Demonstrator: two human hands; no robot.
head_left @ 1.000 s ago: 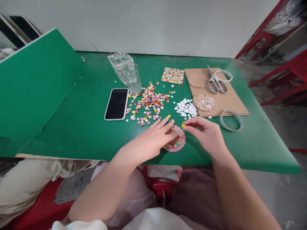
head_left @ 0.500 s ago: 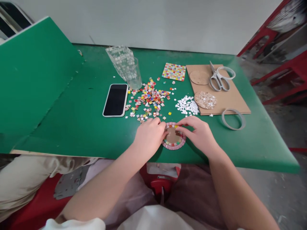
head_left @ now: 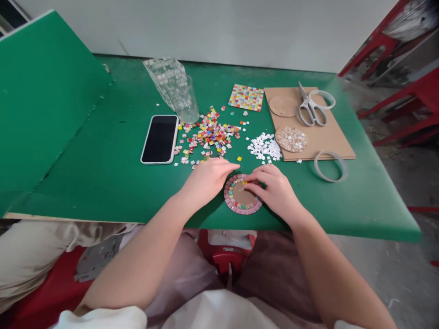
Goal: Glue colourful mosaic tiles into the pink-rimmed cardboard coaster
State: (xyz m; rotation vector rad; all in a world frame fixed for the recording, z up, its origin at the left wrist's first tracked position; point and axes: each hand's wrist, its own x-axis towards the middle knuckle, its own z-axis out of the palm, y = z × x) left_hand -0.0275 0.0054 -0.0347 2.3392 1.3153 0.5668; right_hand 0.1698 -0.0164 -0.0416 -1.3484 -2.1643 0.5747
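A round cardboard disc [head_left: 244, 195] lies on the green table near its front edge. Pink tiles line its rim, and a ring of small multicoloured pieces runs just inside them. My right hand [head_left: 274, 189] rests over its right side, thumb and forefinger pinched on a small yellow tile [head_left: 244, 183] at the disc's upper inner edge. To the upper left is my left hand [head_left: 211, 180], its fingers stretched out over the table towards a loose yellow tile [head_left: 239, 158], apart from the disc. Beyond it spreads a pile of coloured mosaic tiles [head_left: 212, 132].
White tiles [head_left: 264, 147] lie beside cardboard sheets [head_left: 329, 139], which carry scissors [head_left: 310, 107] and a chip-covered disc [head_left: 292, 139]. A tape roll [head_left: 331, 167] sits at right. A phone [head_left: 159, 139], plastic cup [head_left: 187, 103] and checkered coaster [head_left: 246, 97] are farther back.
My left hand has let go of the disc and moved up and left, uncovering the disc's left side. My right hand stays at the upper inner edge. The view has shifted slightly.
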